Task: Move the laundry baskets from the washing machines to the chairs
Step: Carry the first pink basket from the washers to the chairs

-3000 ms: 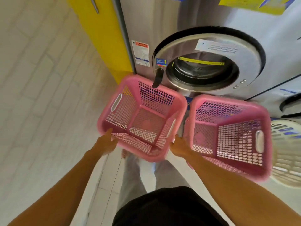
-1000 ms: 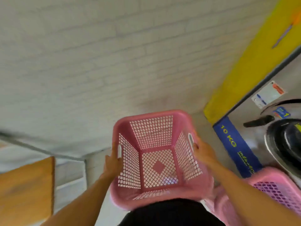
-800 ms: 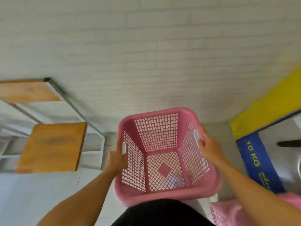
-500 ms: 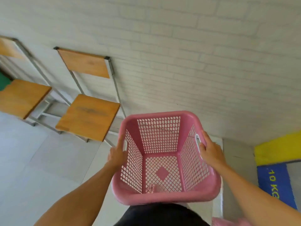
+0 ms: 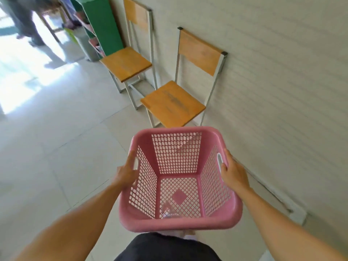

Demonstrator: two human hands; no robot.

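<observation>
Holding a pink basket (image 5: 180,178) at lower centre of frame, carried off the floor in front of the body. Left hand (image 5: 127,172) clamped on the left handle slot, right hand (image 5: 233,173) clamped on the right one, fingers hooked through the openings; the hands sit well apart, one on each side wall.

Open room: pale tiled floor (image 5: 56,147) spreads wide across the left half of the frame, bare up to a bright sunlit patch at upper left. White brick wall (image 5: 282,91) runs along the right side, close to the basket's right rim.

Two chairs stand against that wall: near chair (image 5: 173,104) just above the basket's far rim, seat bare; far chair (image 5: 126,63) above and left of it, seat bare too. Green shelf (image 5: 101,25) past the far chair at top of frame; contents blurred.

Basket looks empty: mesh walls and floor, solid diamond in the bottom centre, rolled smooth rim. A foot shows faintly through the bottom mesh.
</observation>
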